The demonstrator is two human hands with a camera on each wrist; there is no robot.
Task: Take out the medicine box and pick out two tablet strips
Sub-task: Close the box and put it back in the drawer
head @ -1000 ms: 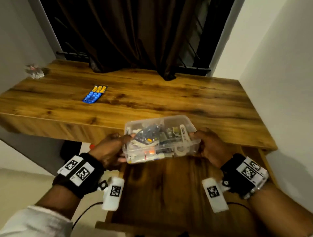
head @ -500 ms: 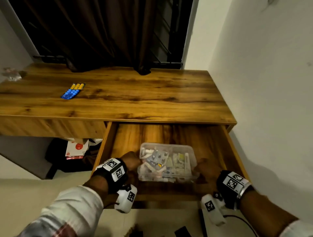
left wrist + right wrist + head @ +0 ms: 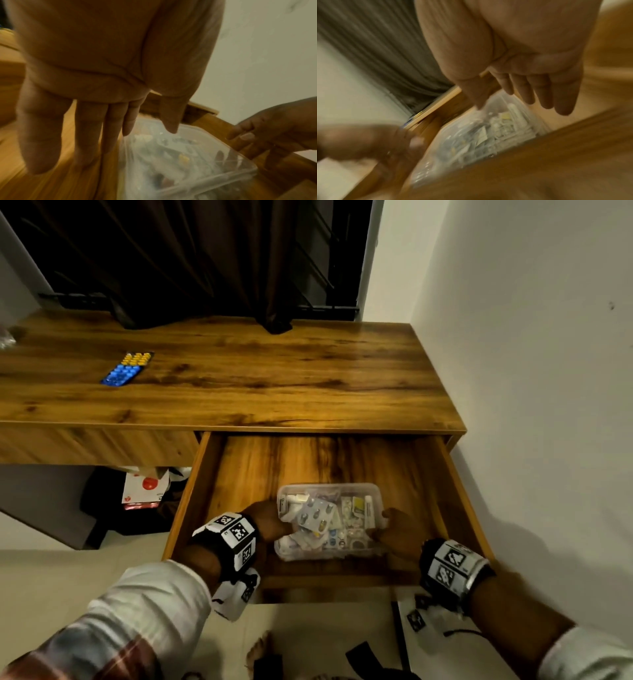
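Observation:
A clear plastic medicine box (image 3: 325, 554) full of strips and tubes sits on the floor of the open wooden drawer (image 3: 459, 501). A silver tablet strip (image 3: 317, 513) lies on top inside it. My left hand (image 3: 270, 522) is at the box's left wall; in the left wrist view its fingers (image 3: 109, 135) point straight down beside the box (image 3: 188, 175). My right hand (image 3: 397, 532) is at the right wall, fingers (image 3: 546, 97) straight and spread from the thumb above the box (image 3: 471, 142). A blue strip (image 3: 120, 375) and a yellow strip (image 3: 137, 358) lie on the desk top (image 3: 274, 378).
A white wall runs close along the drawer's right side. A dark curtain (image 3: 205, 261) hangs behind the desk. Under the desk stand a black bag and a white-and-red carton (image 3: 145, 486). Dark items and cables lie on the floor by my feet.
The box, held in both hands at desk-edge height a second ago, has come down onto the drawer floor. My fingers have straightened and loosened at its sides.

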